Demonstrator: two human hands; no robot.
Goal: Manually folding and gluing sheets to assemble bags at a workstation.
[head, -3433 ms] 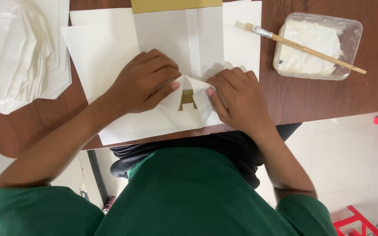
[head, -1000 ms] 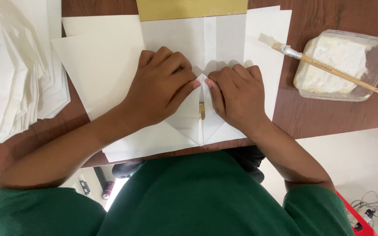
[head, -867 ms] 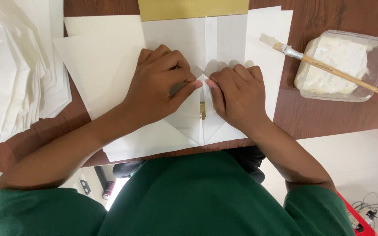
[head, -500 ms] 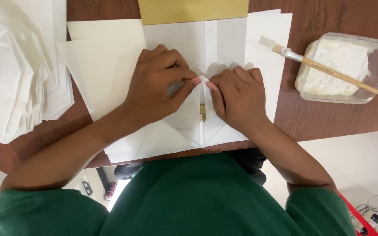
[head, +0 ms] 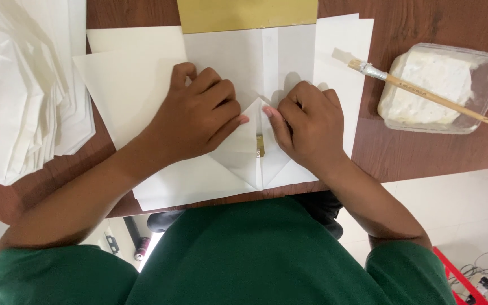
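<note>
Left hand (head: pixel 199 121) and right hand (head: pixel 306 127) lie flat, fingers pressing the white folded paper flaps (head: pixel 255 152) at the brown wooden tabletop (head: pixel 425 152) edge; uneven pressure risks skewed creases.

Head view, both upper limbs. The left forearm enters from the lower left, bare below a green sleeve, and runs diagonally up and inward. The left hand (head: pixel 199 121) lies palm down, knuckles raised, fingers flexed and held together, fingertips directed toward the midline. The right forearm enters from the lower right, also bare below a green sleeve. The right hand (head: pixel 306 127) lies palm down, fingers curled, index finger extended down and inward. The fingertips of the two hands nearly meet at the centre; neither hand encloses anything.
</note>
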